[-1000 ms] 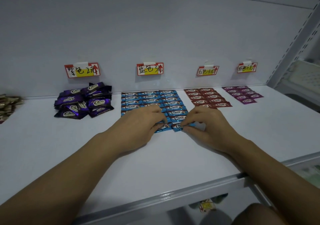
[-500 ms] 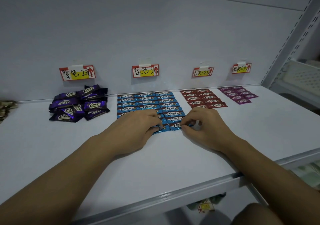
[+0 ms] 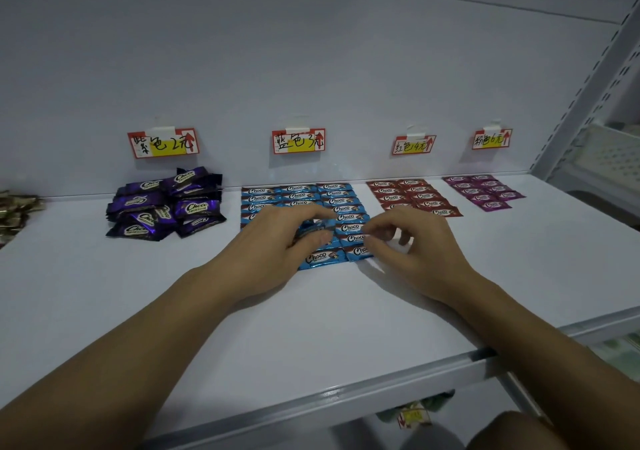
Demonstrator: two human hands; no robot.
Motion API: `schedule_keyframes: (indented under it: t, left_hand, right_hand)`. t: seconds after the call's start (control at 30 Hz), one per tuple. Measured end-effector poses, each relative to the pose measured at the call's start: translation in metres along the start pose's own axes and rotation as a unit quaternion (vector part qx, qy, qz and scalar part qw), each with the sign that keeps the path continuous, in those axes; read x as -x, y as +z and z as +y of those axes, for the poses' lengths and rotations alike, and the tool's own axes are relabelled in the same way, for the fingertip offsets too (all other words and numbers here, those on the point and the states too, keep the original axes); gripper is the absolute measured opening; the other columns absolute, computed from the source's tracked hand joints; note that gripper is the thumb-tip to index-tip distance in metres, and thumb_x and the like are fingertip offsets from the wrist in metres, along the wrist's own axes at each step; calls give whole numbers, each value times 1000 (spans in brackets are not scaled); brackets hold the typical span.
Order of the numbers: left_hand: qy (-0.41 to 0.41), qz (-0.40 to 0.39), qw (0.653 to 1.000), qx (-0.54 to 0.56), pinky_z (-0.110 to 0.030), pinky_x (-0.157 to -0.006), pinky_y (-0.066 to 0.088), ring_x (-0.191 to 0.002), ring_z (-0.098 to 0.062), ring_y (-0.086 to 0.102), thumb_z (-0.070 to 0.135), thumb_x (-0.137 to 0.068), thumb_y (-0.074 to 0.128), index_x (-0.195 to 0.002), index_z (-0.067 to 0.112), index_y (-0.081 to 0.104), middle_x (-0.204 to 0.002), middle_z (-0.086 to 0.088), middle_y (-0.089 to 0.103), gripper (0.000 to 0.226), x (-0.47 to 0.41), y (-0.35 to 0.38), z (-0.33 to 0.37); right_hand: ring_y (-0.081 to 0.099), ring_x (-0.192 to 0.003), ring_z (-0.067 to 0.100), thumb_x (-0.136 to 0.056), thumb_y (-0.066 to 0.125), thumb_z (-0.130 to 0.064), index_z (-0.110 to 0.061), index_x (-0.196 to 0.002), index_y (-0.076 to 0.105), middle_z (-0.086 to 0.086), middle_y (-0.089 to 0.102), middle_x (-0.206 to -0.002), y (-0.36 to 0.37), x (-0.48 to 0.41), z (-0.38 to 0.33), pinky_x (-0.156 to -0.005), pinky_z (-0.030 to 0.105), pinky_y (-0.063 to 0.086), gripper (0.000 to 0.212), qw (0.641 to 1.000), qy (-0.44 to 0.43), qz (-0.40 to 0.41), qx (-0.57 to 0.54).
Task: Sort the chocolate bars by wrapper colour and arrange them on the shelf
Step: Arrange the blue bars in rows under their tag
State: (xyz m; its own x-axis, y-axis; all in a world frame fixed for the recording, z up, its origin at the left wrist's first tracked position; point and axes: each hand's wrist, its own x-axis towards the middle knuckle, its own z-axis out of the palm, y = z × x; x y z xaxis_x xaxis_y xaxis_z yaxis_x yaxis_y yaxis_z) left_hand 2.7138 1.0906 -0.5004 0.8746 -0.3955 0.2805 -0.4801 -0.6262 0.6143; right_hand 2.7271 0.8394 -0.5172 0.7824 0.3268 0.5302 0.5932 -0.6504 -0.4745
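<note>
Change since half a second ago: left hand [image 3: 273,242] now lifts a blue bar [image 3: 313,230], pinched; right hand [image 3: 419,252] pinches the end of a front bar [image 3: 358,251]. On the shelf [image 3: 311,328], blue rows [image 3: 332,195] lie at 12 o'clock in three columns; four labels [image 3: 298,141] behind.

We saw glossy, crinkled foil wrappers on the blue bars [image 3: 349,228] and purple bars [image 3: 162,207] (both shiny), a smooth matt shelf [image 3: 311,328], and paper labels [image 3: 162,143].
</note>
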Motion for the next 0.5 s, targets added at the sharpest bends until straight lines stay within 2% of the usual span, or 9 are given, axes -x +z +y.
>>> schedule_keyframes:
  t: [0.1,0.17,0.3,0.37,0.43,0.5]
  left_hand:
    - [-37,-1,989,142,-35,-79,63,-105,-6,69,56,-86,55,-134,42,56,-131,14,63,50,2,-4,-1]
    - [-33,-1,977,209,-37,-81,62,-105,-8,70,52,-89,56,-134,35,57,-123,13,68,48,2,-7,1]
    - [-26,-11,965,261,-27,-80,60,-102,-8,72,38,-98,54,-127,26,61,-110,13,74,32,3,-11,8]
    - [-21,-1,967,254,-15,-64,53,-79,2,70,34,-100,52,-108,22,62,-84,21,73,18,2,-15,10]
    - [-25,4,968,250,-9,-50,42,-53,5,58,32,-100,48,-94,20,56,-58,23,61,16,1,-20,11]
    - [-32,9,966,257,-9,-46,38,-45,0,49,34,-100,48,-90,16,54,-52,17,52,21,1,-27,9]
  right_hand:
    - [65,-87,7,-87,77,-24,-27,-106,69,-10,72,-92,-1,-13,-18,-60,15,50,21,997,-9,-8,-72]
    - [67,-89,11,-86,78,-24,-31,-111,66,-11,71,-93,0,-26,-32,-63,22,56,28,993,-17,-30,-116]
    - [69,-94,13,-83,79,-28,-23,-116,68,-11,72,-102,10,-51,-52,-75,32,60,35,986,-42,-65,-150]
    - [69,-96,18,-83,80,-20,-18,-117,68,-5,73,-105,14,-61,-57,-77,41,60,36,977,-48,-69,-197]
    - [69,-98,23,-83,79,-16,-16,-118,68,-1,73,-105,18,-68,-61,-78,49,60,37,966,-47,-73,-245]
    - [69,-98,24,-84,77,-10,-16,-115,69,0,73,-104,23,-72,-65,-79,52,60,33,957,-48,-73,-275]
